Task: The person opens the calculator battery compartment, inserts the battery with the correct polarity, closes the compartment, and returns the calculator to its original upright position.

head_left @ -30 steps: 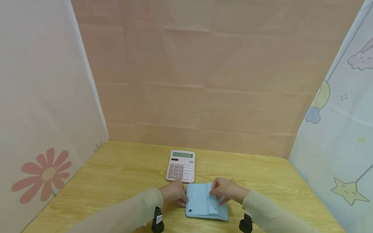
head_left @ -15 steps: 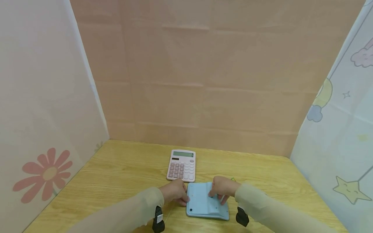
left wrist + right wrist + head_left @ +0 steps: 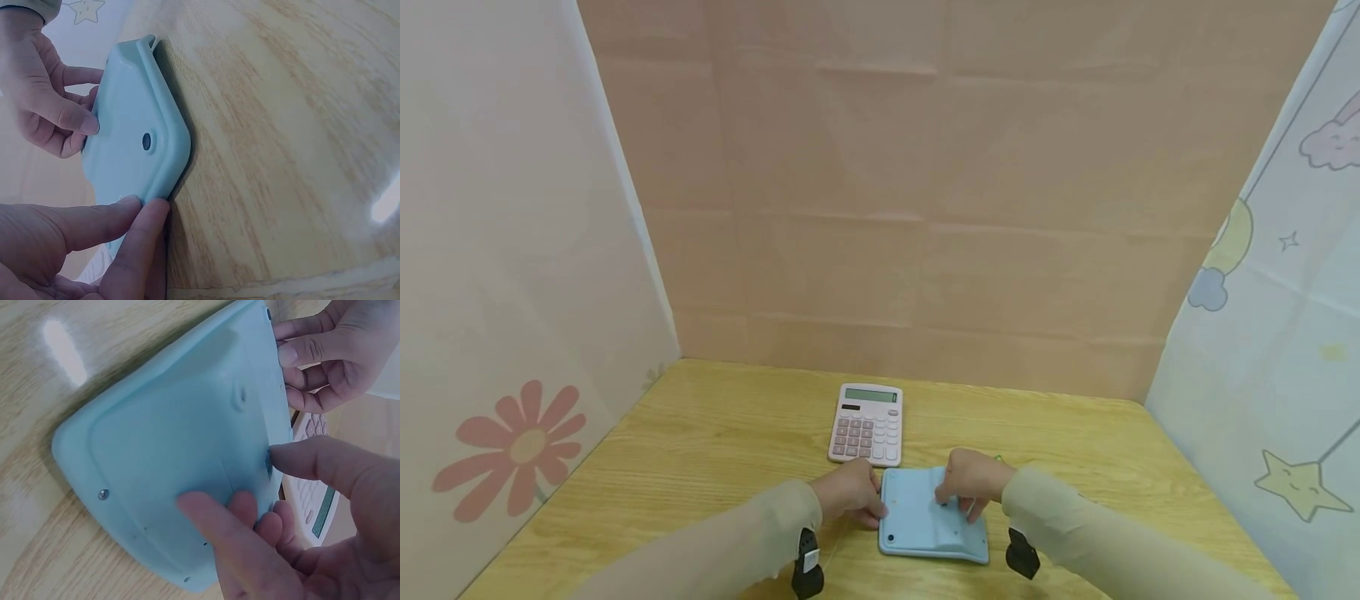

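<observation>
A light-blue calculator lies face down on the wooden table, its back with screws and rubber feet showing. My left hand pinches its left edge between thumb and fingers, and the left wrist view shows that grip at one corner beside a dark rubber foot. Over the raised part of the back is my right hand. In the right wrist view the right thumb presses at a small dark recess, while the other fingers rest on or just over the back. Whatever lies under that thumb is mostly hidden.
A pink calculator lies face up just behind the blue one, its display showing a digit. Something small and green peeks out behind the right wrist. Fabric walls stand at the back and both sides of the table.
A second ago my right fingertips pinched a small bluish piece over the calculator's back; now the thumb presses down there and the hand sits lower and slightly left. My left hand keeps its hold.
</observation>
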The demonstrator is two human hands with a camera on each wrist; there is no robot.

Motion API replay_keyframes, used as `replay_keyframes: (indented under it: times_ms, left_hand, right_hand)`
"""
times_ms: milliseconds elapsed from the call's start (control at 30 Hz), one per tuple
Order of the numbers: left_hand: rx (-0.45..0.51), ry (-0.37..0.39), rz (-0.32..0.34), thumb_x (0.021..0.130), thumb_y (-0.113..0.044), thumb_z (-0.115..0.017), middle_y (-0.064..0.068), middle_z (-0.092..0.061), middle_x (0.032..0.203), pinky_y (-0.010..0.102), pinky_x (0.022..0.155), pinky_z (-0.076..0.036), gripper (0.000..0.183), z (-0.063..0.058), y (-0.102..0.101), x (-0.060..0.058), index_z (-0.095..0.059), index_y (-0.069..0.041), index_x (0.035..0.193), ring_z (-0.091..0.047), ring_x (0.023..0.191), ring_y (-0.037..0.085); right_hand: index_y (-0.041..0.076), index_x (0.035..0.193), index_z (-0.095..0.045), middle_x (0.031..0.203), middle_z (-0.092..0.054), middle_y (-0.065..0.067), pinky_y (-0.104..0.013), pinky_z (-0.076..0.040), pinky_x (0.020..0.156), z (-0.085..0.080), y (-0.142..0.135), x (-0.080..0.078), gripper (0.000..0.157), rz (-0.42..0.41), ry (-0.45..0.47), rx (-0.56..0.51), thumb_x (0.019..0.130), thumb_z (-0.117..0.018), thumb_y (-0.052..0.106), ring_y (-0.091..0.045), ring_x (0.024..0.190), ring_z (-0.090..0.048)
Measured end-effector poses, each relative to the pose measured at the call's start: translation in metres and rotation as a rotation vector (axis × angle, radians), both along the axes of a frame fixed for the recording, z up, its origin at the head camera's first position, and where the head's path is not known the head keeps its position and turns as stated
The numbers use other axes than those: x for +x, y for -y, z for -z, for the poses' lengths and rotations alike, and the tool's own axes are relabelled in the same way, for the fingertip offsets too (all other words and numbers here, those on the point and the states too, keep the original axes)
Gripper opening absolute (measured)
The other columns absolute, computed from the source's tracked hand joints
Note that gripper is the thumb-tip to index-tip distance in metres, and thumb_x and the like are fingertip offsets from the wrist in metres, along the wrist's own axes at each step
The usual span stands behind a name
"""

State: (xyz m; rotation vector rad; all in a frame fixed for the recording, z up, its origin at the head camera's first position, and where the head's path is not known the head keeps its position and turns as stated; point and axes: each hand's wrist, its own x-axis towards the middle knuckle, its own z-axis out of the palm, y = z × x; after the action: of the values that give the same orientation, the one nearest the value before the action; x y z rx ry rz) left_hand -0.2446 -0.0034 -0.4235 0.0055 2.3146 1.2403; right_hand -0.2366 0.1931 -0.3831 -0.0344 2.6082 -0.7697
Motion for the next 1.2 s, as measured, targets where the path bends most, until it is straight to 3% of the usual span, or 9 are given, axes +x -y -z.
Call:
replay_keyframes:
  times_ms: [333,467,667,1200]
  left_hand:
    - [0.014,-0.002,0.005,0.077,0.009,-0.074,0.014,-0.058,0.08,0.024,0.056,-0.059,0.023,0.002,0.0,0.0,-0.054,0.001,0.086,-0.067,0.058,0.017]
    - [0.022,0.002,0.008,0.077,0.01,-0.073,0.014,-0.058,0.08,0.025,0.056,-0.06,0.022,0.003,0.001,0.0,-0.054,0.002,0.086,-0.067,0.059,0.017]
    - [0.029,0.004,0.007,0.077,0.01,-0.073,0.014,-0.058,0.081,0.025,0.056,-0.06,0.023,0.004,0.001,0.0,-0.054,0.002,0.087,-0.067,0.059,0.017]
    - [0.053,-0.003,0.013,0.078,0.01,-0.073,0.014,-0.058,0.081,0.025,0.057,-0.06,0.023,0.001,0.002,0.001,-0.053,0.002,0.085,-0.067,0.06,0.017]
  right_hand:
    - [0.012,0.058,-0.045,0.055,-0.046,-0.003,-0.029,-0.059,0.048,0.003,-0.003,-0.001,0.032,0.004,0.008,-0.012,0.077,-0.071,0.009,-0.012,0.05,-0.045]
    - [0.007,0.076,-0.048,0.067,-0.053,-0.008,-0.029,-0.059,0.05,0.004,-0.007,0.0,0.023,0.017,0.029,-0.061,0.079,-0.071,0.01,-0.016,0.056,-0.05]
    - [0.005,0.095,-0.048,0.076,-0.057,-0.013,-0.033,-0.059,0.052,0.005,-0.012,0.001,0.028,0.034,0.034,-0.13,0.079,-0.071,0.009,-0.021,0.062,-0.057]
    - [0.006,0.094,-0.05,0.073,-0.059,-0.013,-0.035,-0.06,0.053,0.007,-0.025,0.001,0.024,-0.035,0.038,-0.231,0.084,-0.071,0.013,-0.018,0.06,-0.057]
